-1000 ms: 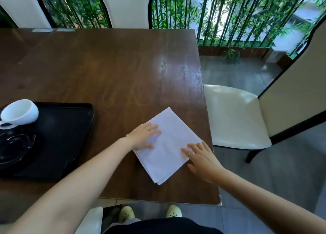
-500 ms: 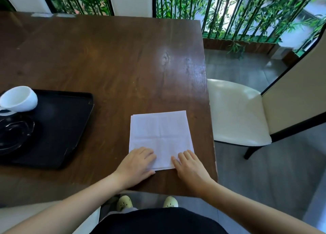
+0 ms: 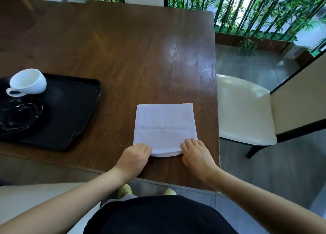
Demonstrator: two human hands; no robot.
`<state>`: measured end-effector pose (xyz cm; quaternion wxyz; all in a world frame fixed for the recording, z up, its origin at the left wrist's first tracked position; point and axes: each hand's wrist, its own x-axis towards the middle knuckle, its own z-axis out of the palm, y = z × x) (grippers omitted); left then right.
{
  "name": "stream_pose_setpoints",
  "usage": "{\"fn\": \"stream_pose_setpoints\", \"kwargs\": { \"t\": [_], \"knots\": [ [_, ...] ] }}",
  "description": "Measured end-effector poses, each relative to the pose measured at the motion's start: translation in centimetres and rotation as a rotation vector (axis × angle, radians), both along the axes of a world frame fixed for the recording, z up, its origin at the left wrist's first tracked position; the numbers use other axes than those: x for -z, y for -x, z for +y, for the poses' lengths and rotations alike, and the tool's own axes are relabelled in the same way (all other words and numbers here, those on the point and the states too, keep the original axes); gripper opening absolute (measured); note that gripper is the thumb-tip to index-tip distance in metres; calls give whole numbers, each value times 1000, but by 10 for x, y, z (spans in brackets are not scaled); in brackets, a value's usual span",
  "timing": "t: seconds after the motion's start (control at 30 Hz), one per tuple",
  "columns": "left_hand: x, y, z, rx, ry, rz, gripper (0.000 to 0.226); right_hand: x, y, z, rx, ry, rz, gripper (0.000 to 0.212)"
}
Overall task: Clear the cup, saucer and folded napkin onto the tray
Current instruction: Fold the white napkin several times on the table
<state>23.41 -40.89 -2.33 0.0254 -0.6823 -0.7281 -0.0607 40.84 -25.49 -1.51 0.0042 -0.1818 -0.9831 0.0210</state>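
Closest to me, my left hand (image 3: 135, 157) and right hand (image 3: 195, 154) sit at the near edge of the white folded paper napkin (image 3: 165, 128), one at each near corner. Both hands are loosely curled, fingers bent onto the sheet; the near edge bows up between them, so I judge that I have pinched it at both corners, though I cannot see the thumbs underneath.

I expect the napkin to be light, soft and floppy, with layers that could slide apart or unfold if lifted by one corner only. Holding both near corners, or slipping fingers under the whole stack, should keep the fold intact. It is not fragile, but it could catch the air when carried.

It lies flat on the dark brown wooden tabletop (image 3: 123, 45), near the right-hand edge, stretching away from my hands.

Further off to the left, well apart from the napkin, rests the black rectangular tray (image 3: 75, 113). On it I see the clear glass saucer (image 3: 19, 115) and, beyond that, the white ceramic cup (image 3: 29, 83), tipped on its side with its handle toward the saucer. So the napkin looks like the last piece to go across.
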Motion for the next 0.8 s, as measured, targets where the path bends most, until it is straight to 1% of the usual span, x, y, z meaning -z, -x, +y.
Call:
{"fn": "stream_pose_setpoints", "kwargs": {
  "t": [0.07,0.17,0.27,0.33,0.37,0.43,0.5,0.63,0.7,0.8],
  "knots": [
    [-3,0,5,-110,-25,-111,14,0,-1,3,42,55,25,19],
    [-1,3,15,-256,-65,-258,9,5,-4,12,55,129,55,6],
    [-1,7,20,-258,-29,-278,14,7,-1,26,88,291,90,19],
    [2,12,19,-202,-3,-266,18,7,4,36,84,371,101,23],
    [2,16,18,-195,9,-298,16,7,6,41,88,422,112,24],
    [1,27,19,-256,22,-444,11,5,9,51,139,558,122,24],
    [-2,41,23,-341,38,-616,10,3,11,63,182,659,151,21],
    [-10,62,40,-495,-49,-822,18,-4,25,85,293,768,326,4],
    [-13,69,55,-556,-97,-849,20,-5,35,93,381,802,413,6],
    [-15,81,78,-584,-160,-878,15,-2,55,101,527,793,473,10]
  ]
}}
